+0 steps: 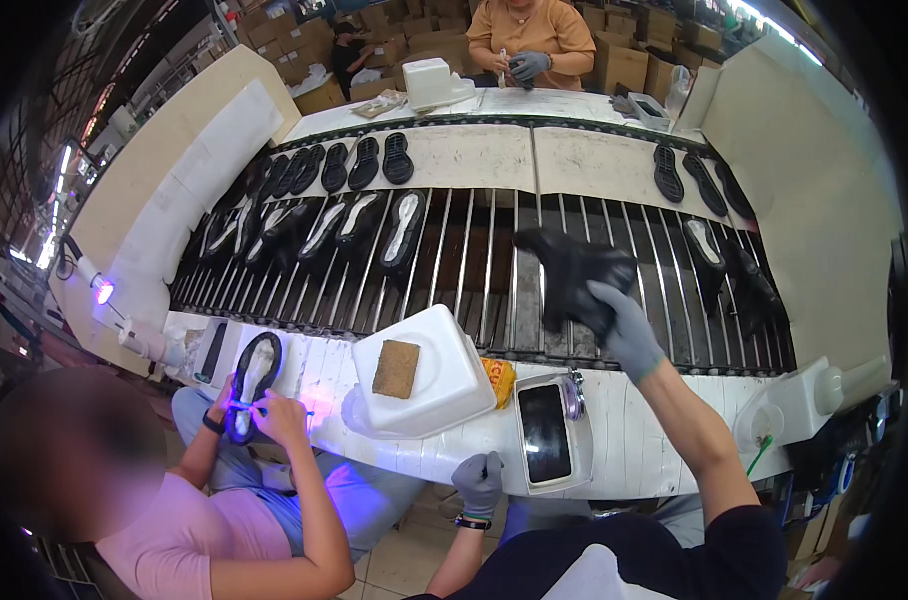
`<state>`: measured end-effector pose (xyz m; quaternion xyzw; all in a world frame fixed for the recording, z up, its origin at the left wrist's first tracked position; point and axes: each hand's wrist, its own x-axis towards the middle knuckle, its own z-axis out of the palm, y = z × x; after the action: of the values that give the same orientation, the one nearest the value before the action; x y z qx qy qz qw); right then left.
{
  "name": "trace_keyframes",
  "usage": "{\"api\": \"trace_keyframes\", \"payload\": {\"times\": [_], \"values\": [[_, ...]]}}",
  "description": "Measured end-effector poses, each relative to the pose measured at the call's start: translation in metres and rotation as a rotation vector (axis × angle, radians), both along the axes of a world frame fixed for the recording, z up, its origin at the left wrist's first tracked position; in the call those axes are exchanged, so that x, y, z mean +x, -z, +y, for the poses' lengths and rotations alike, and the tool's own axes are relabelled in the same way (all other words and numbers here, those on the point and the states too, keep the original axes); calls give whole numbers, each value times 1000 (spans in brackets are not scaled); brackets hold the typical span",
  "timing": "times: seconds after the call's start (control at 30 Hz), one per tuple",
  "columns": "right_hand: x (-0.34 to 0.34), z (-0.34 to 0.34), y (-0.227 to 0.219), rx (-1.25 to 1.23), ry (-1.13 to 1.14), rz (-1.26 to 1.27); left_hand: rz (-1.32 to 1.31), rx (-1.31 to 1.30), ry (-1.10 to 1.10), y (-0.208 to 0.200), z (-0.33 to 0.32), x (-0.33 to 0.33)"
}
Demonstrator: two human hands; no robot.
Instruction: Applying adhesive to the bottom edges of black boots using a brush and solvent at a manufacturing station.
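My right hand (pixel 624 325), in a grey glove, reaches out over the roller conveyor (pixel 474 260) and grips a black shoe (pixel 569 270) held just above the rollers. My left hand (pixel 479 482), also grey-gloved, is down at the near edge of the white bench (pixel 634 450), closed around a thin dark tool handle. Between my hands lies a white tray with a dark rectangular pad (pixel 546 432). Left of it stands an upturned white tub (pixel 429 375) with a brown sponge (pixel 396 368) on top.
Black shoes and soles (pixel 324 225) fill the conveyor's left side, more lie at right (pixel 719 260). A person seated at my left holds a sole (pixel 254 375) under violet light. Another person (pixel 529 40) works across the line. A white bottle (pixel 824 395) sits right.
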<state>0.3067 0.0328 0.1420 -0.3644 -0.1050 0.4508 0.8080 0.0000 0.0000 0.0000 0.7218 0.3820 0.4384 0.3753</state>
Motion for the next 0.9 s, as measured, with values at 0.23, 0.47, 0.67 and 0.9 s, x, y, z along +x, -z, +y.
{"api": "trace_keyframes", "payload": {"times": [0.23, 0.47, 0.67, 0.9], "values": [[-11, 162, 117, -438, 532, -746, 92, 71, -95, -2, 5, -6], [9, 194, 208, -860, 226, -842, 79, 73, -96, -3, 5, -6], [34, 184, 181, -692, -210, -713, 107, 92, -107, -1, 3, -3], [60, 142, 132, -786, -316, -1186, 141, 130, -191, 12, 2, -1]]}}
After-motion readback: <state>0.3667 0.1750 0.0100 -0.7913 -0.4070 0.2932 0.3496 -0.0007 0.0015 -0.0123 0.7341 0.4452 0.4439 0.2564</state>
